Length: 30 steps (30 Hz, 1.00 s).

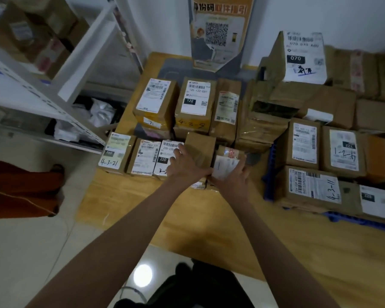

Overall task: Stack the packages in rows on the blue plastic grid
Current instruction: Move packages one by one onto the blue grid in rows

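My left hand (186, 163) and my right hand (232, 177) grip a plain brown package (200, 150) from both sides, at the right end of a front row of labelled packages (142, 156). A small box with a white label (226, 163) sits against my right hand. Behind them, a back row of labelled packages (195, 103) stands two layers high. The blue plastic grid (269, 174) lies to the right under several more packages (313, 185); only its edges show.
The rows stand on a wooden-coloured floor mat (142, 207). A white metal shelf (60, 85) with boxes and bags stands at the left. A poster with a QR code (218, 32) leans on the back wall. An orange object (20, 190) lies at the left.
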### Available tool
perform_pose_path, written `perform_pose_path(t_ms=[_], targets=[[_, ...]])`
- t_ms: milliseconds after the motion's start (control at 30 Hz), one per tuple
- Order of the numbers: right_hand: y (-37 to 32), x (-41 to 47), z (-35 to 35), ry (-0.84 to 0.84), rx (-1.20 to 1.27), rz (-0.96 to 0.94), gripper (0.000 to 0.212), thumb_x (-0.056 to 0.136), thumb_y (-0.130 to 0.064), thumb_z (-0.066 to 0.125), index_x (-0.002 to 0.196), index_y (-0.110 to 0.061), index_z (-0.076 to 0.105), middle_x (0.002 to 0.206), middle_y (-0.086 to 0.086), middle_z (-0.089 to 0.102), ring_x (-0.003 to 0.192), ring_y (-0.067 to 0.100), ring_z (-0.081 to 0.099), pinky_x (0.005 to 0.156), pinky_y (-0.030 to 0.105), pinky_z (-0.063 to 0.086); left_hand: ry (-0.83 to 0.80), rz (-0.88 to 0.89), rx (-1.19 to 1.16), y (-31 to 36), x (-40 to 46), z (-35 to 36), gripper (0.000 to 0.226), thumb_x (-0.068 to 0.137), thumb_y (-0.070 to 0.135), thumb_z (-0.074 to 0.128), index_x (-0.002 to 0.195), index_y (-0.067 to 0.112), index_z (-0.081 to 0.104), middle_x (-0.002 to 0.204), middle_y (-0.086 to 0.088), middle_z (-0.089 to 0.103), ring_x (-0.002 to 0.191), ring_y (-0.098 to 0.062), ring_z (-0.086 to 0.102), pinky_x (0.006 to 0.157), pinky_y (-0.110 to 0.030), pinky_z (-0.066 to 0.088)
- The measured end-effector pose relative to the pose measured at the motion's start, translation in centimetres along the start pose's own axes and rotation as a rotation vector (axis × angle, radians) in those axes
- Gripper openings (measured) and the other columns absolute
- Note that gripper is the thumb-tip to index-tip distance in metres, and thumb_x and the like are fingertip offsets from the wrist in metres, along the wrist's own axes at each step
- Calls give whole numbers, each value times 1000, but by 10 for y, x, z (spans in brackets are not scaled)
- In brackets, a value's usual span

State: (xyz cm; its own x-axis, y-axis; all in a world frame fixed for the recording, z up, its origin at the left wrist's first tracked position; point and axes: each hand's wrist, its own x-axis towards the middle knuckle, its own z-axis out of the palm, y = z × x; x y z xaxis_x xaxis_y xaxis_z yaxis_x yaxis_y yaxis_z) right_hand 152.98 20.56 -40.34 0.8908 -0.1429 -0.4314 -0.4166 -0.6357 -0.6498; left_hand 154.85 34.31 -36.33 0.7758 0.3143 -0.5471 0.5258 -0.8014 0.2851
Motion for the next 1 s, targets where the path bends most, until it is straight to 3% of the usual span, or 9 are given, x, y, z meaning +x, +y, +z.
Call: perform_pose_path(t_ms=[167, 400, 500, 567, 633, 700, 767, 833, 1000], targets=[[-6, -3, 1, -12, 6, 55, 137, 65, -48, 86, 155, -17, -13, 149, 20, 24, 135, 40, 33, 105, 49, 35, 43, 29, -31, -7, 6, -8, 114, 63, 62, 75, 145, 8, 17, 142, -12, 28, 131, -36, 37, 97, -48, 41], [-10, -19, -18, 64, 102, 54, 130, 70, -35, 85, 155, -16, -11, 153, 16, 19, 137, 39, 33, 106, 54, 38, 66, 101, -152, -38, -7, -35, 114, 55, 65, 73, 143, 14, 22, 138, -8, 35, 126, -33, 43, 94, -47, 42], [-16, -35, -29, 128, 221, 77, 123, 70, -28, 85, 155, -14, -4, 155, 12, 18, 137, 33, 33, 104, 48, 40, 66, 151, -322, -57, -19, -51, 117, 53, 70, 73, 144, 15, 26, 139, -5, 41, 125, -28, 46, 100, -45, 44], [-22, -50, -34, 171, 293, 58, 114, 68, -26, 84, 153, -10, 10, 151, 10, 27, 135, 30, 37, 106, 48, 42, 82, 210, -461, -69, -29, -60, 109, 56, 66, 78, 143, 18, 32, 136, -1, 48, 123, -21, 50, 101, -42, 46], [-28, -70, -35, 196, 377, 19, 100, 64, -25, 84, 145, -11, 28, 140, 8, 42, 128, 27, 47, 101, 50, 48, 87, 265, -588, -80, -44, -68, 93, 62, 59, 80, 137, 22, 41, 127, 8, 56, 117, -10, 55, 92, -28, 51], [-32, -91, -32, 206, 458, -10, 87, 60, -24, 85, 135, -15, 41, 128, 7, 53, 118, 24, 55, 94, 49, 53, 79, 310, -660, -91, -65, -74, 69, 67, 56, 78, 123, 33, 46, 107, 27, 59, 99, 11, 58, 71, -7, 45], [-33, -112, -28, 204, 490, -30, 82, 59, -25, 84, 130, -17, 44, 123, 6, 56, 114, 23, 58, 92, 47, 55, 59, 327, -704, -101, -87, -76, 59, 72, 56, 75, 117, 41, 41, 98, 34, 54, 82, 21, 55, 60, -4, 40], [-32, -131, -25, 191, 503, -45, 82, 57, -27, 85, 128, -15, 46, 124, 9, 55, 114, 25, 58, 93, 47, 54, 43, 342, -732, -111, -106, -77, 58, 75, 56, 73, 118, 41, 38, 99, 31, 54, 81, 15, 56, 59, -7, 40], [-24, -174, -25, 203, 468, -48, 89, 54, -32, 87, 130, -10, 46, 127, 11, 54, 116, 27, 57, 94, 47, 54, -45, 394, -834, -133, -142, -71, 61, 75, 57, 72, 123, 35, 40, 109, 19, 59, 98, -2, 61, 76, -20, 48]])
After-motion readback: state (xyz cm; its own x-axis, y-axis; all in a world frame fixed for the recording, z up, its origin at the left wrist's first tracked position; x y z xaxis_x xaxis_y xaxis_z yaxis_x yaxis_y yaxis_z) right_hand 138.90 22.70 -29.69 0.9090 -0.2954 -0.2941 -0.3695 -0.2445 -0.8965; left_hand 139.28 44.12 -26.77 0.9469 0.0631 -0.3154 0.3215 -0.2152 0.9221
